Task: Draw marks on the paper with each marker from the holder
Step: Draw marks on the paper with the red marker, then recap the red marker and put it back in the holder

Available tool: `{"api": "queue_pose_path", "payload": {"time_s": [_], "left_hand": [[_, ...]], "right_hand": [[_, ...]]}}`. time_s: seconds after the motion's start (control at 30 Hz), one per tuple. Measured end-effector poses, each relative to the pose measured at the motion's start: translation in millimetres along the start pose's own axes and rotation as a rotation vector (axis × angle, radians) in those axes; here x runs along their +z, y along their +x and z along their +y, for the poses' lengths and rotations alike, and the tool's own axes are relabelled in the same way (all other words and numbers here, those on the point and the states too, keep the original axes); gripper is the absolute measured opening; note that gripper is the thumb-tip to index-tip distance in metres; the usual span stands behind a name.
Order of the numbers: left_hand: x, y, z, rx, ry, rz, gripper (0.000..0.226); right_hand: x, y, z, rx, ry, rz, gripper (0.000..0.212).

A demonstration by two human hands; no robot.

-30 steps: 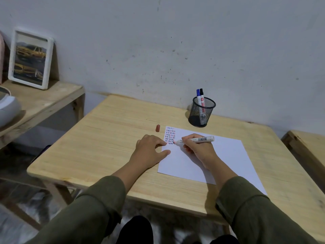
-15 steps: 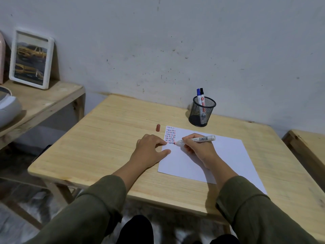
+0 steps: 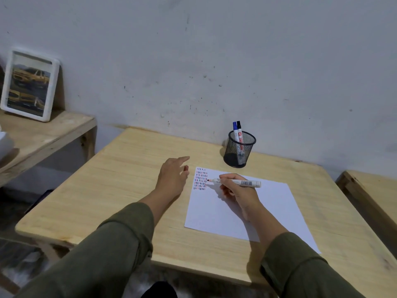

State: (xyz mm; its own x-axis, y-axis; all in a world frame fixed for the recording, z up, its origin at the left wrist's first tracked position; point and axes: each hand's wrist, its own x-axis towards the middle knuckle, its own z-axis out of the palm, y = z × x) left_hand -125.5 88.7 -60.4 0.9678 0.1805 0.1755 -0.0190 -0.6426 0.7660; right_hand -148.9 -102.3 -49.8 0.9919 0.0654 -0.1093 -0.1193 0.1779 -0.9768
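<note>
Far left: a white-framed picture [image 3: 29, 86] of yellow cars leans against the wall on a wooden side bench [image 3: 43, 136]. A pale rounded object shows partly at the left edge; it cannot be identified.

Centre: a light wooden table [image 3: 107, 190] stands against the grey, scuffed wall. The left hand [image 3: 171, 179] is extended over the bare tabletop, just left of the paper, palm down, fingers loosely spread and holding nothing. Whether it touches the wood cannot be told. A small red cap [image 3: 186, 168] lies on the table at the fingertips of this hand, partly hidden by them; contact cannot be confirmed.

The white paper [image 3: 268, 211] lies flat on the table, right of centre. Its upper left corner carries a block of short marks [image 3: 200, 179] in rows, in red, blue and dark strokes.

The right hand [image 3: 238, 192] rests on the paper and is closed around a white marker [image 3: 236, 182]. The marker lies nearly level, its red tip pointing left at the right edge of the block of marks. Whether the tip touches the sheet cannot be told.

Behind the paper, near the wall, a black mesh holder [image 3: 239, 152] stands upright and apart from the sheet. It contains two markers [image 3: 238, 132], one with a blue cap, one with a black cap, leaning together.

Far right: the edge of another wooden bench [image 3: 371, 196] is visible.

Both forearms wear olive green sleeves [image 3: 120, 244].
</note>
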Motion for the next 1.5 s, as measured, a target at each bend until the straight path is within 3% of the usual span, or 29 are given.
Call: {"api": "queue_pose_path", "payload": {"time_s": [0.17, 0.3, 0.4, 0.5, 0.93, 1.37, 1.5], "left_hand": [[16, 14, 2, -0.074, -0.035, -0.010, 0.023], [17, 13, 32, -0.243, -0.473, 0.088, 0.020], [19, 14, 52, -0.335, -0.872, 0.031, 0.020], [17, 14, 67, -0.340, -1.010, 0.013, 0.018], [19, 4, 93, -0.306, -1.063, -0.141, 0.022], [18, 2, 113, -0.399, -1.088, -0.148, 0.008], [18, -1, 115, -0.416, -1.085, -0.144, 0.018]], "right_hand": [[-6, 5, -4, -0.024, -0.014, 0.000, 0.010], [-8, 10, -21, -0.091, 0.024, 0.006, 0.009], [-7, 12, -36, -0.141, 0.061, -0.004, 0.008], [-6, 10, -47, -0.182, 0.067, -0.030, 0.008], [-13, 4, -63, -0.230, 0.055, -0.013, 0.011], [-20, 3, -72, -0.282, -0.028, -0.046, 0.012], [-19, 2, -74, -0.290, -0.056, -0.066, 0.011]]}}
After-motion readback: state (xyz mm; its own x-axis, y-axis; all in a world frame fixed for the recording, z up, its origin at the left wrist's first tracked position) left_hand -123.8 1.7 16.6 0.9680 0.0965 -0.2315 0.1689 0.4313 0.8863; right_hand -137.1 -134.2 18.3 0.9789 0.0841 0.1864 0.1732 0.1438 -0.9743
